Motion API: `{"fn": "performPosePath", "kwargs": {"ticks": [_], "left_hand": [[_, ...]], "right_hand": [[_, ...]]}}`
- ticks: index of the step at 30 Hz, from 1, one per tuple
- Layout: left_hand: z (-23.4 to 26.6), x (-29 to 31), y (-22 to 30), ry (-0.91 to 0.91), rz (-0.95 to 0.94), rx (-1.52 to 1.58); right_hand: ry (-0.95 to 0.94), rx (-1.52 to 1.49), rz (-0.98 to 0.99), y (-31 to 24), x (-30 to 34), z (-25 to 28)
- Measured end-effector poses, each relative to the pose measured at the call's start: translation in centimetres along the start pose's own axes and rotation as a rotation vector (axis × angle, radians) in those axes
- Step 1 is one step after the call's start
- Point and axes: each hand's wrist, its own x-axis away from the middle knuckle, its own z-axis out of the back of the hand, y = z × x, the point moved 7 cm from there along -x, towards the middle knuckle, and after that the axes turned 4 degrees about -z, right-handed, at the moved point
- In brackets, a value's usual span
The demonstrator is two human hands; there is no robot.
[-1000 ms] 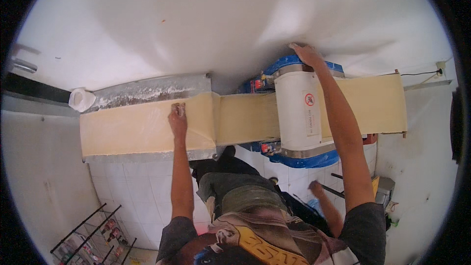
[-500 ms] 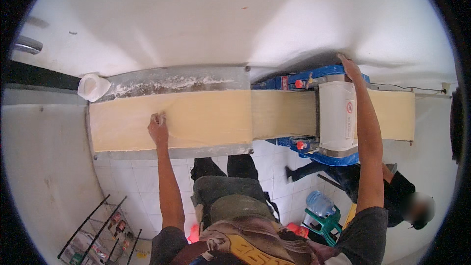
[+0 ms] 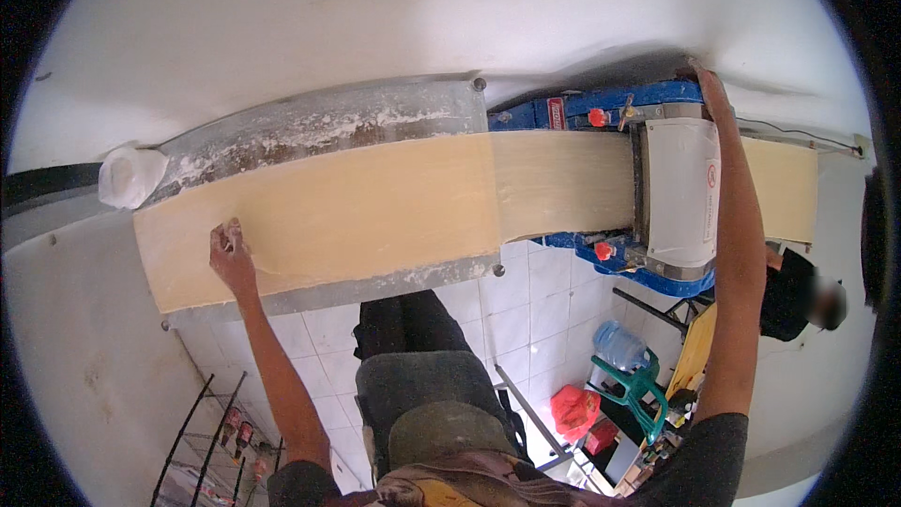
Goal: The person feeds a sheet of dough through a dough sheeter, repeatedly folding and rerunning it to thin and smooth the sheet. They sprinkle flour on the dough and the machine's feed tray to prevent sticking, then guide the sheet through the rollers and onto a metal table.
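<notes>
A long, pale yellow dough sheet (image 3: 375, 211) lies along a floury metal table (image 3: 375, 99) and runs right to the rollers of a blue dough sheeter (image 3: 648, 89). Over the sheet's left part, my left hand (image 3: 231, 258) has its fingers curled in; whatever is between them, if anything, is too small to make out. My right arm crosses the machine's white cover (image 3: 682, 192). At the machine's far side is my right hand (image 3: 709, 84), its fingers mostly hidden. More dough (image 3: 786, 192) shows right of the cover.
A white plastic container (image 3: 131, 178) stands at the table's far left corner, close to the wall. Red knobs (image 3: 603, 252) stick out of the machine. Below right are a green stool (image 3: 631, 390), a water jug (image 3: 619, 345) and another person (image 3: 793, 296). A wire rack (image 3: 211, 432) stands lower left.
My left hand has moved left along the dough sheet. The right hand stays at the machine's far side. The view has shifted, and the other person is at a different spot, less visible.
</notes>
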Motion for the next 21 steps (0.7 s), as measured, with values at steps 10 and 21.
{"fn": "performPosePath", "kwargs": {"ticks": [10,21], "left_hand": [[1.6,-2.1,-2.4,-0.107,-0.042,-0.107],[2.1,0.3,-2.3,-0.225,-0.071,-0.067]], "right_hand": [[0.012,-0.177,-0.050,-5.2,5.7,0.6],[0.323,-0.050,0.493,-10.1,9.2,2.5]]}}
